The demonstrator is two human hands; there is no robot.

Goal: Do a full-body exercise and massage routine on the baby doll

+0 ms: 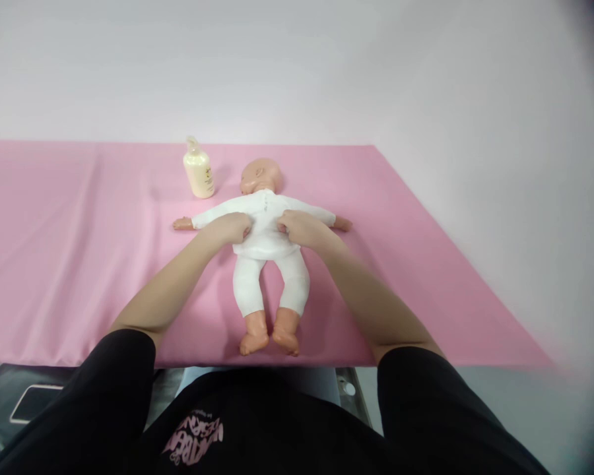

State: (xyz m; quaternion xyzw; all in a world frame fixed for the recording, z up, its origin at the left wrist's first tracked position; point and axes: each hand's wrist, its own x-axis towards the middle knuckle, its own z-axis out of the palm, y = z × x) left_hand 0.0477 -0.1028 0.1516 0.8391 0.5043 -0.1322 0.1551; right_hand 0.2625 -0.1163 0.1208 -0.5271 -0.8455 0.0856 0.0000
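Observation:
A baby doll (266,241) in a white long-sleeved top and white trousers lies stretched out on the pink cloth. Its head (262,175) is at the far end, turned to the left, and its bare feet point towards me. Both its arms are spread out sideways. My left hand (233,228) rests closed on the left side of the doll's top, fingers curled under. On the right side, my right hand (301,228) is likewise closed against the top. Whether cloth is pinched inside either hand is hidden.
A pump bottle (199,173) of pale yellow liquid stands left of the doll's head. The pink cloth (69,251) covers the table, with folds on the left. A white wall rises behind. At the lower left, a dark flat object with a light outline (37,402) sits below table level.

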